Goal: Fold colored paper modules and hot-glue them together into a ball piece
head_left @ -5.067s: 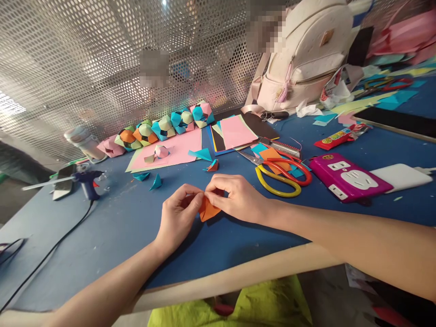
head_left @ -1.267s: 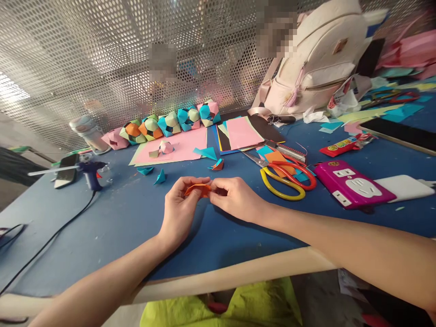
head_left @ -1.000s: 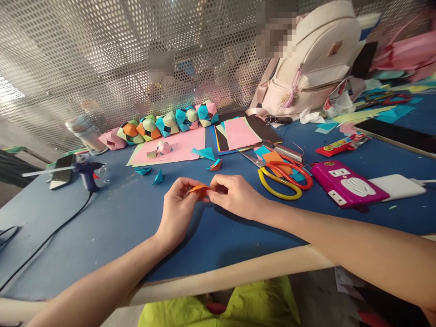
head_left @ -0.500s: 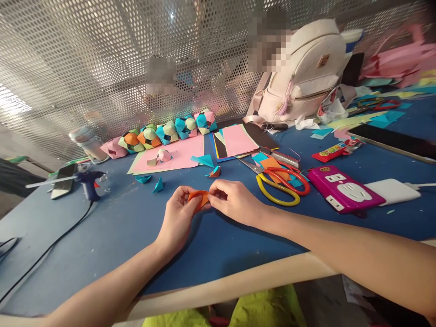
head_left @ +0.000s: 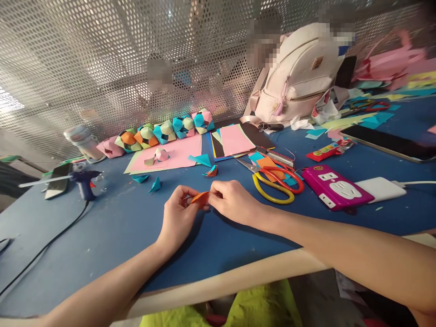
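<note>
A small folded orange paper piece (head_left: 200, 198) is pinched between my left hand (head_left: 179, 214) and my right hand (head_left: 235, 201), just above the blue table (head_left: 112, 222). Both thumbs and forefingers close on its edges. Small folded teal pieces (head_left: 156, 184) and an orange-and-teal piece (head_left: 212, 170) lie just beyond my hands. Farther back, pink paper sheets (head_left: 177, 152) and a row of colourful folded paper balls (head_left: 163, 129) line the mesh wall.
Yellow and red scissors (head_left: 275, 181) and a magenta power strip (head_left: 335, 187) lie to the right, with a white power bank (head_left: 383, 188). A blue glue gun (head_left: 81, 181), its cord and a bottle (head_left: 83, 143) sit left. A cream backpack (head_left: 299, 68) stands behind.
The orange piece, flat on the table five seconds ago, is now lifted and folded smaller between my fingertips. My view has shifted slightly; the hands stay in the same spot.
</note>
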A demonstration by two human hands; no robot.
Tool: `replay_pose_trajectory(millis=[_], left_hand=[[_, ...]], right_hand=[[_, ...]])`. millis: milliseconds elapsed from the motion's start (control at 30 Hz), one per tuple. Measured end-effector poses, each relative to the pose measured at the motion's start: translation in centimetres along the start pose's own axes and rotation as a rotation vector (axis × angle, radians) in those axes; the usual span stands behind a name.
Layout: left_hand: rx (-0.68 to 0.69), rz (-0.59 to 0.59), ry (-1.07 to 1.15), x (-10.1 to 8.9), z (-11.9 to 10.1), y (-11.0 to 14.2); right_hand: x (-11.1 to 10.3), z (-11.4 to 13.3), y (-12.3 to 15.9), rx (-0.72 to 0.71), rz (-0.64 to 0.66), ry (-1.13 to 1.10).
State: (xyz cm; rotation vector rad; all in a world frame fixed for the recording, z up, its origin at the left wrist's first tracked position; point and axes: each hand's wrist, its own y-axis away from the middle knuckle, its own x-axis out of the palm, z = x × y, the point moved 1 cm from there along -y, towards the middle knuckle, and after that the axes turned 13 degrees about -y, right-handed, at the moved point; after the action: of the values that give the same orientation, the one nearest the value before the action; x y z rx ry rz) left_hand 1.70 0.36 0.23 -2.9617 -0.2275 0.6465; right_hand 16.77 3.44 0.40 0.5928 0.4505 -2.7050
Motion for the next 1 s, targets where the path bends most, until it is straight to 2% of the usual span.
replay_pose_trajectory(millis=[133,400,600,733,1000], left_hand=[[0.009,-0.035,-0.014,-0.06,-0.12,-0.11],[-0.026,-0.019,0.071,-0.15,-0.16,-0.26],[-0.068,0.111,0.122,0.03,-0.01,-0.48],[-0.081,0.147,0.148,0.15,-0.05,-0.40],[-0.077,0.215,0.180,0.18,0.15,-0.60]], right_hand=[[0.02,-0.11,-0.04,-0.005,-0.005,-0.015],[-0.14,-0.15,-0.12,-0.010,-0.001,-0.032],[-0.23,-0.22,-0.14,-0.038,0.045,-0.059],[-0.28,-0.24,-0.16,-0.032,0.032,-0.061],[-0.28,-0.52,0.10,-0.107,0.047,-0.036]])
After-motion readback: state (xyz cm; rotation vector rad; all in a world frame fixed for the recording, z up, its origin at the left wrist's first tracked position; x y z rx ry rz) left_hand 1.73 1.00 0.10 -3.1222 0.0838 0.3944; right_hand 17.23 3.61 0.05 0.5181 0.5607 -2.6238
